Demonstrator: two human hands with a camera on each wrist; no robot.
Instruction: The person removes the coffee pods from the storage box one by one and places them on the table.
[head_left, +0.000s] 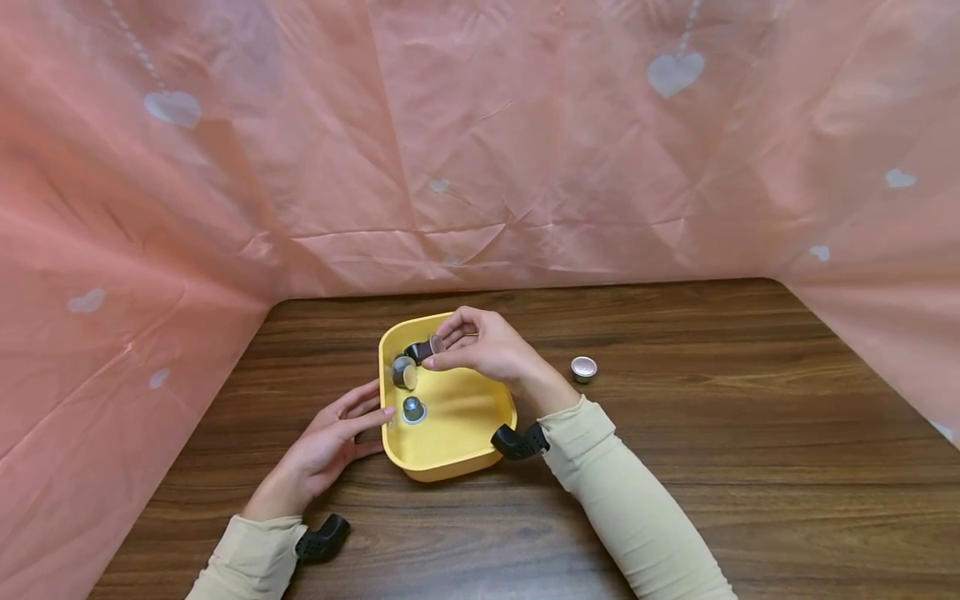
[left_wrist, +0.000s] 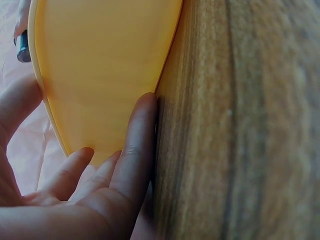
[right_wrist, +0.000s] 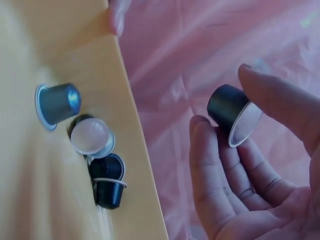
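Observation:
A yellow plastic bin (head_left: 465, 417) stands on the table. At its left side my left hand (head_left: 330, 442) holds the wall, thumb at the rim and fingers along the outside. My right hand (head_left: 491, 346) is over the bin's far part, pinching a dark coffee capsule (right_wrist: 225, 106) with a silver lid between thumb and fingertips. Inside the bin, a blue-grey capsule (right_wrist: 60, 104) stands on its lid in the head view. A capsule with a pale lid (right_wrist: 90, 136) and black capsules (right_wrist: 109, 194) cluster by the left wall.
One more capsule (head_left: 583, 368) sits lid up on the wooden table (head_left: 735, 400), to the right of the bin. Pink cloth (head_left: 480, 167) with pale hearts hangs behind the table and along both sides. A black wrist mount (head_left: 517, 442) overlaps the bin's right near corner.

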